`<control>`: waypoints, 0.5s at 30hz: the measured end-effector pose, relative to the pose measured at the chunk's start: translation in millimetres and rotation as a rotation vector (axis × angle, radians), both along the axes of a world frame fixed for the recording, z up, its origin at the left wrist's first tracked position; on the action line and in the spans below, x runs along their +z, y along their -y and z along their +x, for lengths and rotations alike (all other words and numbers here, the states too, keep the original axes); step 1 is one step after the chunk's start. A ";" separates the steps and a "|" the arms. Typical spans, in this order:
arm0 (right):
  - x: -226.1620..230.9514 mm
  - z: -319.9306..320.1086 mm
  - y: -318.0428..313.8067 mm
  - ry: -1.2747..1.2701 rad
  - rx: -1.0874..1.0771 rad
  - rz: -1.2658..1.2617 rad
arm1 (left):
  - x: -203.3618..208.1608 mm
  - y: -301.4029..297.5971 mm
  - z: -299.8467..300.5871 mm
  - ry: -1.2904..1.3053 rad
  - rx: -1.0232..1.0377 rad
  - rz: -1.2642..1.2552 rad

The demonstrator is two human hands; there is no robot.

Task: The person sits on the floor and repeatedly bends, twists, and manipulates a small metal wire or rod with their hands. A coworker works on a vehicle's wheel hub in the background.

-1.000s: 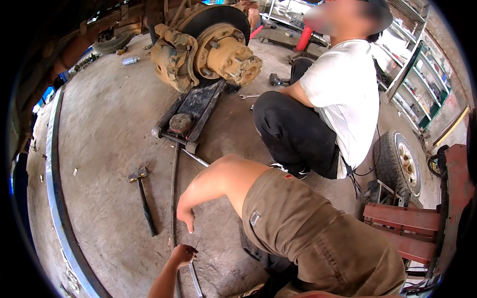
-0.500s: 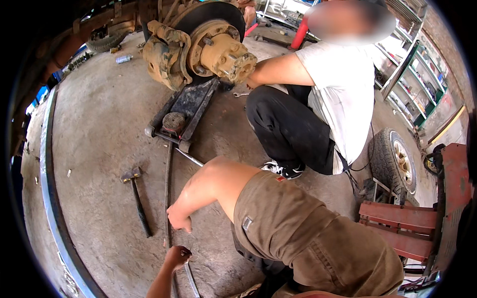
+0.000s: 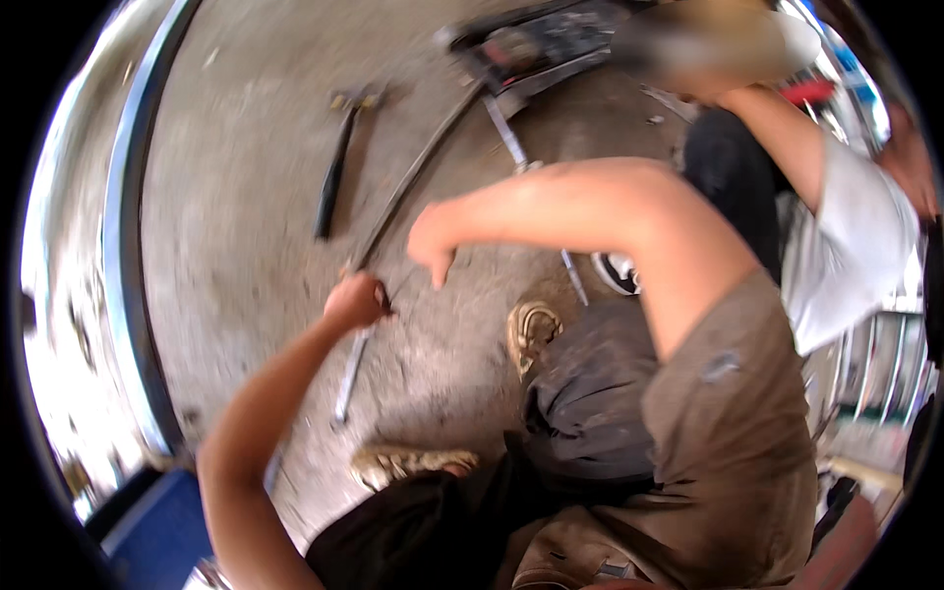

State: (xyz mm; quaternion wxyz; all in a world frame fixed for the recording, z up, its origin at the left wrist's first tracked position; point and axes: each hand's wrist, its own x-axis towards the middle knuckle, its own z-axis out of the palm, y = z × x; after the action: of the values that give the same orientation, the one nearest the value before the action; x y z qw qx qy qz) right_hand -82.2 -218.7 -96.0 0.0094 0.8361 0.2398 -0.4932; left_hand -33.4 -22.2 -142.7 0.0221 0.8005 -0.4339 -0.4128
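Hanging above the concrete floor (image 3: 246, 324), the right hand (image 3: 435, 241) was held out across the person's front, drooping at the wrist. One digit was pointed down toward the floor and the others were folded close together; whether anything was pinched between them could not be told through the blur. Just to its lower left, the left hand (image 3: 356, 301) was held low, its fingers curled inward and pressed together like a loose fist. From them a thin dark strand (image 3: 398, 292) was seen slanting up toward the right hand, apparently pinched at the fingertips. Directly below the left hand, a silver bar (image 3: 350, 379) was shown running down toward the person's tan shoe (image 3: 408, 465); whether it was gripped as well or was merely lying on the floor could not be made out. Beyond the left hand, a long thin rod (image 3: 418, 177) was laid across the floor, its far end near a black floor jack (image 3: 556, 49). A hammer (image 3: 337, 172) was seen lying to the left of that rod, well apart from both hands. A slim metal rod (image 3: 507, 133) near the jack was partly covered by the right forearm (image 3: 560, 202). At the right, a co-worker (image 3: 855, 236) in a white shirt and dark trousers was seen crouched near the jack.
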 end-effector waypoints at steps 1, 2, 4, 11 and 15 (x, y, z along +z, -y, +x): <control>12.1 4.2 -4.7 -0.005 -0.004 -0.016 | -2.7 -11.8 -0.4 -0.029 0.008 -0.036; 5.5 4.9 6.2 0.010 -0.055 0.022 | 3.4 -9.4 -3.9 -0.032 0.043 -0.007; 8.1 2.5 17.8 -0.010 -0.165 0.048 | 14.4 -8.3 -6.7 -0.003 0.040 0.012; 31.2 6.8 8.2 -0.113 -0.382 0.077 | 0.7 -11.0 -17.7 0.130 -0.112 0.069; 26.5 11.2 14.4 0.262 -0.028 0.024 | 9.2 -0.9 -14.2 0.155 -0.241 0.029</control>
State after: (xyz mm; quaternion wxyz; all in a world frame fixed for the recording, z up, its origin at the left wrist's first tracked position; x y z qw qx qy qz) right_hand -71.0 -233.1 -69.5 0.0239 0.8966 0.2308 -0.3772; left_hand -47.6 -21.2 -133.5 -0.0727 0.7724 -0.5211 -0.3558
